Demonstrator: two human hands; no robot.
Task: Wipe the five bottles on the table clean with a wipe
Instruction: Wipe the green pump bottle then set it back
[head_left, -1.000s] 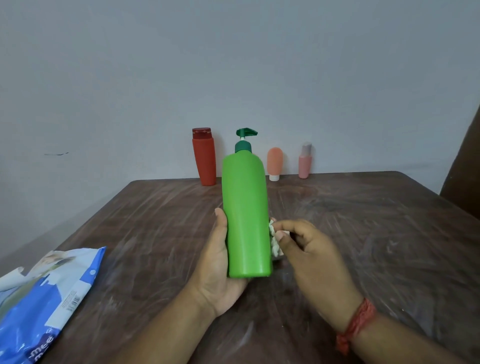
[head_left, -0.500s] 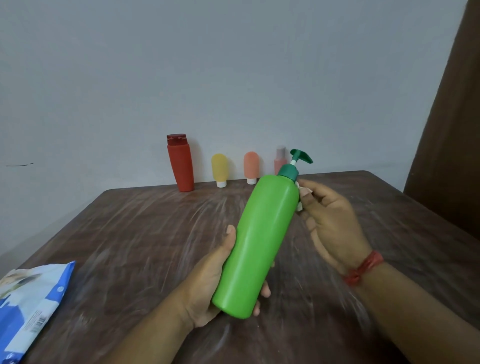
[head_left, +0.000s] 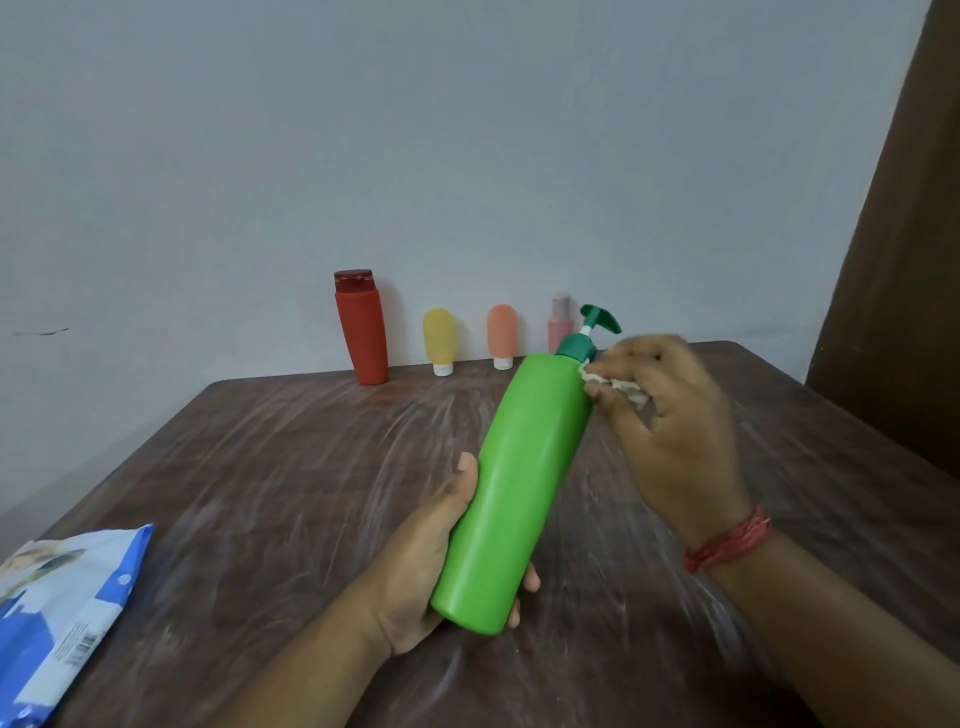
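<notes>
The left hand (head_left: 426, 566) grips the base of the tilted green pump bottle (head_left: 511, 493), and should hold it firmly. At its shoulder, the right hand (head_left: 670, 431) pinches the crumpled wipe (head_left: 621, 383); better to work snugly around the pump collar (head_left: 575, 347).

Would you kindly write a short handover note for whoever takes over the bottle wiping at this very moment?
Left hand grips the green pump bottle near its base, tilted above the table.
Right hand pinches a crumpled wipe against the bottle's shoulder, beside the pump.
Red bottle, yellow bottle, orange bottle and pink bottle stand at the wall.
Wipes pack lies near left.
Done: green bottle partway. Whether the other four are wiped cannot be told.
</notes>
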